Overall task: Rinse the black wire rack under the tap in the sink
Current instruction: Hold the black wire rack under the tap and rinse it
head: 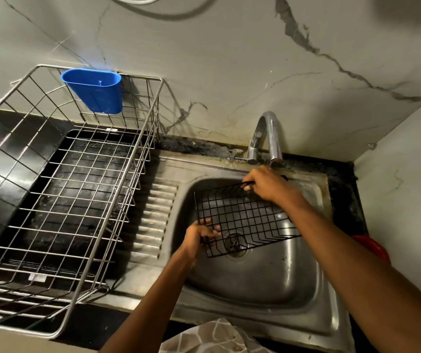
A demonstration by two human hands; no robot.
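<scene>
Black wire rack (245, 220) hangs tilted over the steel sink (255, 281), above the drain and below the curved tap (265, 136). The left hand (199, 235) has its grip curled round the rack's near-left corner; the right hand (268, 184) has its grip closed on the far edge. Left of the basin, a steel dish basket (59, 189) with a blue cup (95, 90) sits on the dark counter (8, 138). Grey-veined marble walls (229, 59) meet in a corner on the right.

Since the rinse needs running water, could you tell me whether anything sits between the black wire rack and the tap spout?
Nothing visible does: the black wire rack sits just below the curved chrome tap, gripped by left hand and right hand.
</scene>
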